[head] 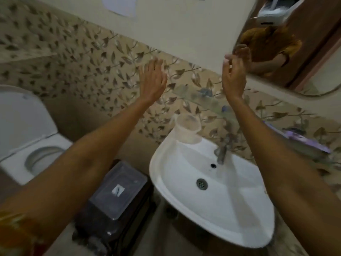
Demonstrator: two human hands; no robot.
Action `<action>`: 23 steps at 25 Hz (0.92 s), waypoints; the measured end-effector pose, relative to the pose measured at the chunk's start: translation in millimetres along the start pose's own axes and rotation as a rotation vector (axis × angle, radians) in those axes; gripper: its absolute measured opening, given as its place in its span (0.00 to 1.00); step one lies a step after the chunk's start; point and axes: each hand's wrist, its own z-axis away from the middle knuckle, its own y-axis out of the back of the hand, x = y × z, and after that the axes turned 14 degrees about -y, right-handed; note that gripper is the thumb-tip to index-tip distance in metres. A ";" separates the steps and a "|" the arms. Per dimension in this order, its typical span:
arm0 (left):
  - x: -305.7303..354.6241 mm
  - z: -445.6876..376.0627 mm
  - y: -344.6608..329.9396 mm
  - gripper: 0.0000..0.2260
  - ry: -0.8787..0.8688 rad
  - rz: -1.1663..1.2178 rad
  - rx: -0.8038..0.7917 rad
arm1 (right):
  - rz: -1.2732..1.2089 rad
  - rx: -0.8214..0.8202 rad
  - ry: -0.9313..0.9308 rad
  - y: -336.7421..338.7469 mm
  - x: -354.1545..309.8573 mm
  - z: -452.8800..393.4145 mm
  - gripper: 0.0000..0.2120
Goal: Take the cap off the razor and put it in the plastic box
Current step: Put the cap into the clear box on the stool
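Both my hands are raised in front of the tiled wall, holding nothing. My left hand (152,78) has its fingers spread apart. My right hand (233,74) is up near the mirror's lower edge with its fingers loosely curled and apart. A clear plastic box (118,191) with a small white item inside sits on a dark stool (103,230) left of the sink, below my left forearm. On the glass shelf (199,97) between my hands lies a blurred bluish thing; I cannot tell what it is. No razor is clearly visible.
A white sink (208,196) with a metal tap (222,154) stands below my hands. A clear plastic cup (188,129) rests on its back rim. A toilet (27,137) is at the left. A mirror (295,52) hangs at upper right, above a purple object (302,137).
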 end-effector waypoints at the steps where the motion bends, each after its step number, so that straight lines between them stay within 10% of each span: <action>1: -23.2 27.9 -0.8 0.19 0.091 -0.016 -0.038 | 0.011 -0.102 0.013 -25.0 -6.7 19.5 0.13; 13: -175.9 370.6 -28.9 0.18 0.658 0.029 -0.849 | 0.319 -1.330 -0.113 -276.0 40.6 329.4 0.13; 23: -204.1 483.3 -116.4 0.16 0.745 0.206 -0.817 | 0.456 -1.401 -0.504 -340.2 147.3 465.8 0.12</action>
